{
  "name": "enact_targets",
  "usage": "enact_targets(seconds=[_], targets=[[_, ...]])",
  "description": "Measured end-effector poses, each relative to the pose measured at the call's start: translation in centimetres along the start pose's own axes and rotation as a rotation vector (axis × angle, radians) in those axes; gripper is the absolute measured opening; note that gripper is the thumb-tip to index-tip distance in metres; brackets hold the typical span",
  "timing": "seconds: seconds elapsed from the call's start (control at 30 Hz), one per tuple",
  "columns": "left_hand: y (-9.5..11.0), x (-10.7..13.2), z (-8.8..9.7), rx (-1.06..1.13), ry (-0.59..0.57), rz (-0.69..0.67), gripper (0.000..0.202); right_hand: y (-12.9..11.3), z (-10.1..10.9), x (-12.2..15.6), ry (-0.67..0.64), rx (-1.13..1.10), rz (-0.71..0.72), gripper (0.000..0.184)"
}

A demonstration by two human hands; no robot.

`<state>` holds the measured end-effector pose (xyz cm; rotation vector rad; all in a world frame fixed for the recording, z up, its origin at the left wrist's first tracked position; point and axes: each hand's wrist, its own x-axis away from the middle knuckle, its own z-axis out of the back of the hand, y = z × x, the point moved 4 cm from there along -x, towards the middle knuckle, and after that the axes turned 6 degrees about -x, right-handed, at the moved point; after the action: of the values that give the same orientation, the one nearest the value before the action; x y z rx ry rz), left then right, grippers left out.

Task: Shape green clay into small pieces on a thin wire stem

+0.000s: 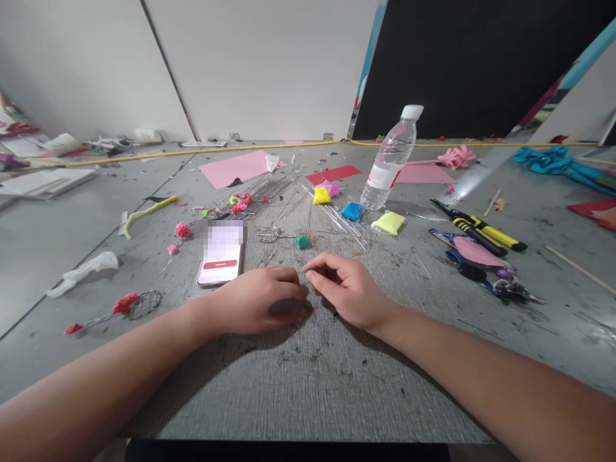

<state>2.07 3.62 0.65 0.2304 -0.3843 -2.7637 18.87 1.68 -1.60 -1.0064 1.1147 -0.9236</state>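
My left hand [260,298] rests on the grey table [308,385] with its fingers curled, pinching something small that I cannot make out. My right hand [346,285] sits right beside it, fingers bent, with thumb and forefinger pinched toward the left hand's fingertips. A phone [221,251] with a lit screen lies just behind the left hand. A small green clay lump [303,242] and a wire loop [268,235] lie just beyond the hands, among several thin wires [289,199].
A water bottle [391,160] stands at the back right. Yellow, blue and pale-yellow clay packets [389,222] lie near it. Black-and-yellow pliers [476,232] and scissors [500,282] lie to the right. Pink paper [235,168] lies at the back; a wire flower [128,303] on the left.
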Motion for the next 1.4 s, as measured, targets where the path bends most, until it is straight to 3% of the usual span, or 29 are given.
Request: enact_targets(seconds=[1.17, 1.4], targets=[[0.0, -0.9, -0.9, 0.048, 0.046, 0.031, 0.017, 0.0, 0.0, 0.1, 0.001, -0.016, -0.018, 0.016], [0.1, -0.8, -0.8, 0.048, 0.047, -0.015, 0.016, 0.0, 0.0, 0.1, -0.013, 0.001, 0.004, 0.014]])
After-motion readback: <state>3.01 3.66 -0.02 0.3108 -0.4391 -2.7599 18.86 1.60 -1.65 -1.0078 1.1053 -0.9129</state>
